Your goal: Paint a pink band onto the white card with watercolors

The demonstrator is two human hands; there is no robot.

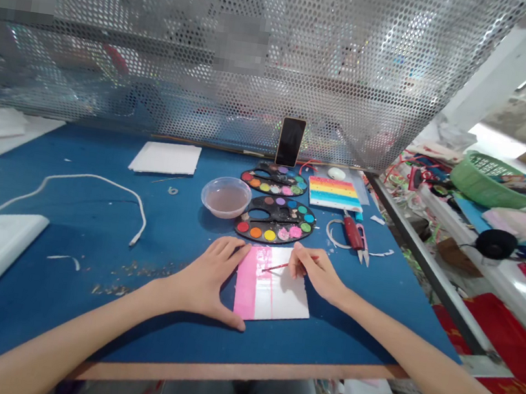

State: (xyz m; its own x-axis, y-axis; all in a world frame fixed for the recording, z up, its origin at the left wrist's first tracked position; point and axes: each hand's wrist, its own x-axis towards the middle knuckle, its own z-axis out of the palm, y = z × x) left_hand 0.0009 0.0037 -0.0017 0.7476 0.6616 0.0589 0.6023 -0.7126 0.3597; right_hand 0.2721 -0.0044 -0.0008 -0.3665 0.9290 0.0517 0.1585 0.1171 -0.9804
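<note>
Your left hand (202, 280) has its thumb spread from the fingers, at the left edge of the card (282, 296), which lies near the front edge of the table (155, 338). The card's left strip is pink, the middle partly painted, the right part still white. The brush (277, 267) points its tip left, long axis almost sideways, pinched by your right hand (315, 271).
</note>
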